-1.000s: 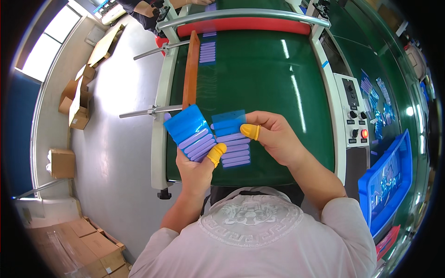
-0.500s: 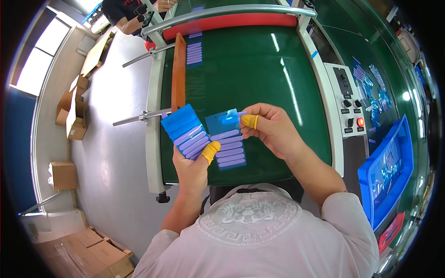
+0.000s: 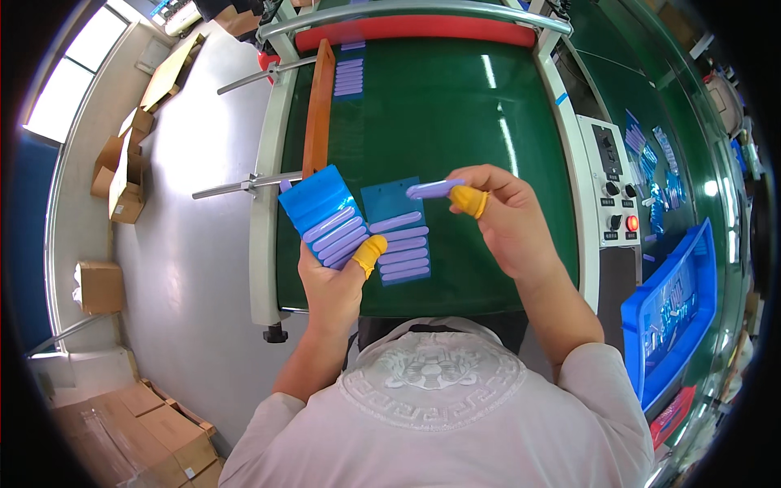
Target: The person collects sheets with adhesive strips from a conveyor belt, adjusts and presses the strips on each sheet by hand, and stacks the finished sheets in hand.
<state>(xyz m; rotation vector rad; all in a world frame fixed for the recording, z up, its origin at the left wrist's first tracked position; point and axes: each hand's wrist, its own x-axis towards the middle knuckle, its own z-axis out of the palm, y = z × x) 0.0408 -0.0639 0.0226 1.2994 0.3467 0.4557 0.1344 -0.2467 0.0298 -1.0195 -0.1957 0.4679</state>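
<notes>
My left hand (image 3: 332,281), a yellow finger cot on its thumb, grips a blue film sheet (image 3: 313,202) with several rounded purple strips in a row on its lower half. Pinched between the thumb and fingers of my right hand (image 3: 512,224) is a single purple strip (image 3: 431,189); that thumb wears a yellow cot too. Beneath and between the hands, a second blue sheet (image 3: 379,198) lies on the green belt (image 3: 455,106), its lower part covered with purple strips. The held strip hangs over this sheet's upper right corner.
An orange guide bar (image 3: 318,114) runs along the belt's left side. Across the far end is a red roller (image 3: 415,38). On the right are a control panel (image 3: 612,183) and a blue tray (image 3: 630,342) with film pieces. Another strip-covered sheet (image 3: 349,77) lies farther up the belt.
My right hand has moved right, and the purple strip, mostly hidden before at the sheet's corner, now shows in full in its fingers. My left hand keeps its sheet. The view has shifted slightly.
</notes>
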